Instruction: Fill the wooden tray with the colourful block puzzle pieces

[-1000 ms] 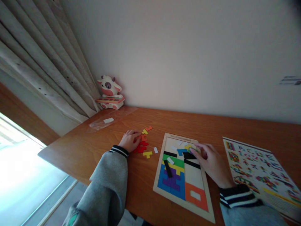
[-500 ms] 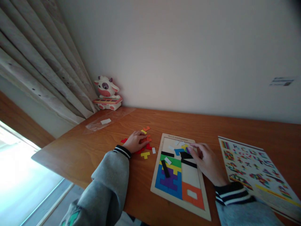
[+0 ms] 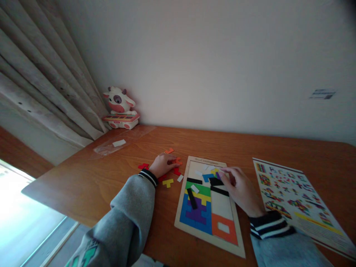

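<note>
Bare left hand (image 3: 163, 165), palm down, low, fingers bent, reaching away from the body. Bare right hand (image 3: 238, 187) farther right, thumb and forefinger close together, other fingers curled. Both wrists in black-and-white striped cuffs; grey sleeves, left forearm slanting up rightward.

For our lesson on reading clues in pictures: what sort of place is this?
Probably a room in a home: a patterned curtain hangs at the left, a cow-shaped toy sits on the wooden table, and a puzzle board lies there.
</note>
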A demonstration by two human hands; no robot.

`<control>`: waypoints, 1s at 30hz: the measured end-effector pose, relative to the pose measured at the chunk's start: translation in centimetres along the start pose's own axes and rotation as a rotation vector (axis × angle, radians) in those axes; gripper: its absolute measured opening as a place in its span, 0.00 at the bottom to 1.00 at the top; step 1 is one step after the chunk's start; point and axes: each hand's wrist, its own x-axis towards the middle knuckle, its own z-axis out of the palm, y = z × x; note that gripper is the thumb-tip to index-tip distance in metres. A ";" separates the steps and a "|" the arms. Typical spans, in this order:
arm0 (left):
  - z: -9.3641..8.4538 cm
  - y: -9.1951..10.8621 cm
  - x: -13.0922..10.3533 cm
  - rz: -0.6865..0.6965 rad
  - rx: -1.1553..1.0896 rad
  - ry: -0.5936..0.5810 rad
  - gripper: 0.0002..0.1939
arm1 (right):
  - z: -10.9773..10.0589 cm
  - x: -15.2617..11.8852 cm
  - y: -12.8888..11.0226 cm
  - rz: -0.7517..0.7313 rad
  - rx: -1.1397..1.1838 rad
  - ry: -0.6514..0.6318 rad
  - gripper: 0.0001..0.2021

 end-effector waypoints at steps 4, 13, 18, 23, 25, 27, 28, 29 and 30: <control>0.2 0.0 -0.1 0.013 -0.012 0.022 0.15 | 0.0 0.0 0.0 -0.006 0.004 0.014 0.19; 0.0 0.2 -0.3 -0.031 -0.085 0.063 0.19 | -0.2 0.0 -0.3 -0.015 0.007 0.020 0.18; 0.0 1.8 -0.7 0.143 -0.171 0.236 0.18 | -0.5 0.0 -1.2 0.044 0.098 -0.009 0.19; 1.1 6.9 -1.0 0.408 -0.293 0.312 0.20 | -0.4 -0.3 -2.9 0.193 0.519 -0.288 0.24; 1.8 9.1 -0.9 0.507 -0.328 0.288 0.20 | -0.5 -0.3 -3.5 0.229 0.631 -0.366 0.25; 2.3 10.6 -0.8 0.579 -0.345 0.268 0.20 | -0.7 -0.2 -3.8 0.235 0.674 -0.379 0.24; 2.6 11.0 -0.7 0.604 -0.345 0.258 0.20 | -0.8 -0.2 -3.8 0.236 0.674 -0.375 0.24; 2.7 11.2 -0.6 0.616 -0.341 0.250 0.20 | -1.0 -0.1 -3.7 0.241 0.667 -0.374 0.24; 2.8 11.3 -0.6 0.619 -0.333 0.244 0.20 | -1.2 -0.1 -3.5 0.250 0.660 -0.376 0.24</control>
